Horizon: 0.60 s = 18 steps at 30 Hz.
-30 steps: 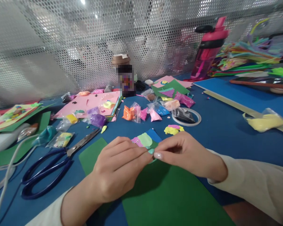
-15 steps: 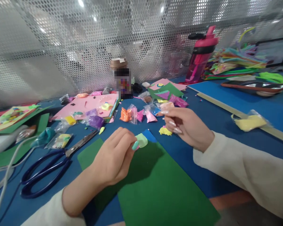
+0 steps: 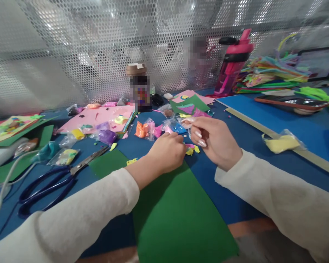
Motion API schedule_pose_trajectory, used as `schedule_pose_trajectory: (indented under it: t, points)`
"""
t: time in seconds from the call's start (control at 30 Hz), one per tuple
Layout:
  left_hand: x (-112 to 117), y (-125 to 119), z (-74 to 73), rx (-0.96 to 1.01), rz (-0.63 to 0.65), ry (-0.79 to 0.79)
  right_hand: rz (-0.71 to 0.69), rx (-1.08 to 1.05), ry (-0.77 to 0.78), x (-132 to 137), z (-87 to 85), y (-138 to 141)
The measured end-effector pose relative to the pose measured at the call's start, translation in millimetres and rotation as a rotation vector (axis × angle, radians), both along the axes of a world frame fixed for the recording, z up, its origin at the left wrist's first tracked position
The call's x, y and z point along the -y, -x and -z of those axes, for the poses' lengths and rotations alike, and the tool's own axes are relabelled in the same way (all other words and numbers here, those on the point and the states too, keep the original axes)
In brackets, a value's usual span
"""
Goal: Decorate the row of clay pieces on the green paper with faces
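Note:
My left hand (image 3: 168, 152) reaches over the far end of a green paper sheet (image 3: 178, 215), its fingers curled and pointing away from me. Whatever those fingertips touch is hidden behind the knuckles. To its right, my right hand (image 3: 215, 140) is raised with thumb and index finger pinched together. Clear plastic shows around that pinch, but I cannot make out what is in it. Just left of the fingertips lies a bag of blue clay (image 3: 178, 126). Yellow clay pieces (image 3: 193, 149) rest on the table between the hands.
Dark blue scissors (image 3: 48, 186) lie at left beside a white cable (image 3: 5, 199). Bags of orange (image 3: 142, 129) and purple clay (image 3: 106, 136) sit beyond my hands. A blurred cup (image 3: 141, 93) and a pink bottle (image 3: 233, 65) stand by the perforated metal screen (image 3: 98, 44).
My left hand has moved forward and right, closer to my right hand. The light green piece at its fingertips is now out of sight. My right hand has shifted slightly left and up.

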State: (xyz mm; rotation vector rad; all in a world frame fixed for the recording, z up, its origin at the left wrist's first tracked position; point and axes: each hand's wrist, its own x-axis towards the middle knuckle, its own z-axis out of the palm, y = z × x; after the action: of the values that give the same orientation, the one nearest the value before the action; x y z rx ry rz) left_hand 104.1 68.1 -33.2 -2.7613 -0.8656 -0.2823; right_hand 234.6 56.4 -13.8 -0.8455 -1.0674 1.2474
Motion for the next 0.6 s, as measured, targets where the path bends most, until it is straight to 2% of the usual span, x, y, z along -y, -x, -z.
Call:
schedule_pose_trajectory:
  t: [0.17,0.3,0.4,0.43,0.57,0.6]
  points:
    - [16.3,5.7,0.7,-0.034,-0.058,0.004,-0.008,0.024,-0.006,1.1,1.0,1.9]
    - [21.4,17.7,-15.0,-0.048,-0.082,0.017,0.0,0.035,-0.007,1.3,2.0,2.6]
    - [45.5,30.5,-24.3,-0.019,-0.135,0.041,0.012,0.034,-0.01,1.9,2.5,2.8]
    - [57.8,35.3,-24.0,-0.026,-0.107,0.09,0.015,0.035,-0.007,2.1,2.8,2.9]
    - [106.2,56.8,-10.7,-0.129,0.135,0.327,0.011,0.056,0.026,2.5,5.6,5.2]
    - [114.0,62.5,-8.1,-0.146,0.145,0.345,0.006,0.062,0.033,2.8,6.7,6.1]
